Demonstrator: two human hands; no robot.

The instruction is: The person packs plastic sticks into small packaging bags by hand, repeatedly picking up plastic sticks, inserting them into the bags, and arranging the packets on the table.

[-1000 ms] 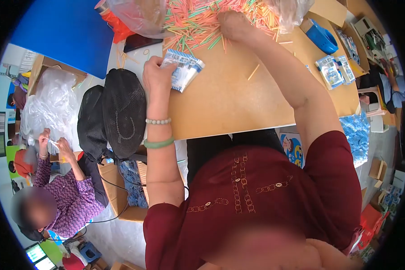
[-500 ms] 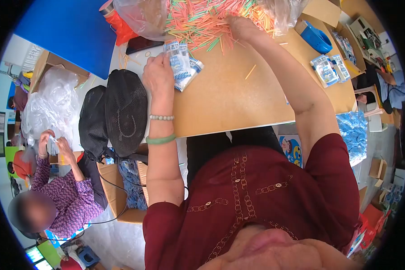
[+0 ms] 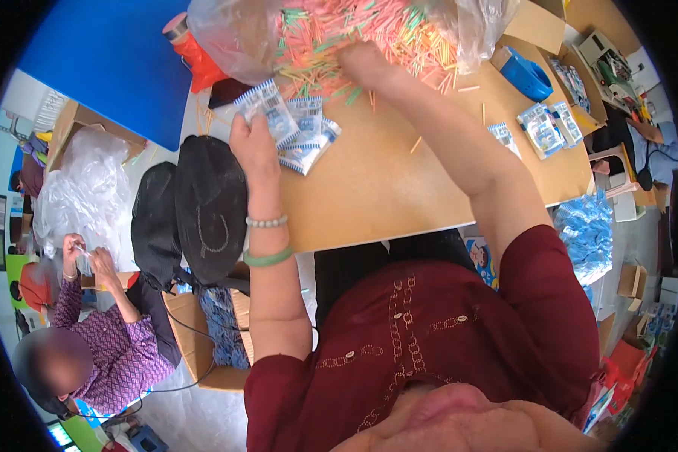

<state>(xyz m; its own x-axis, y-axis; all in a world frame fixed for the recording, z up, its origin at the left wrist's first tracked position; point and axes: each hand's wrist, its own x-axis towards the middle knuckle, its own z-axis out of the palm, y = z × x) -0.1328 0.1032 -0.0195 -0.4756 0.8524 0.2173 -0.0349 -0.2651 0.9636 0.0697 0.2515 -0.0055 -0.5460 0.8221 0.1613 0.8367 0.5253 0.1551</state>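
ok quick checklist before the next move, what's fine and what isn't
1. Left hand gripping a blue-and-white packet: ok.
2. Held packet clear of the others: not ok, it overlaps the neighbouring packet in this view.
3. Right hand at the pile of coloured sticks: ok.
4. Right hand holding a stick: cannot tell, its grip is hidden.
5. All sticks within the pile: not ok, a stray stick lies apart on the table.
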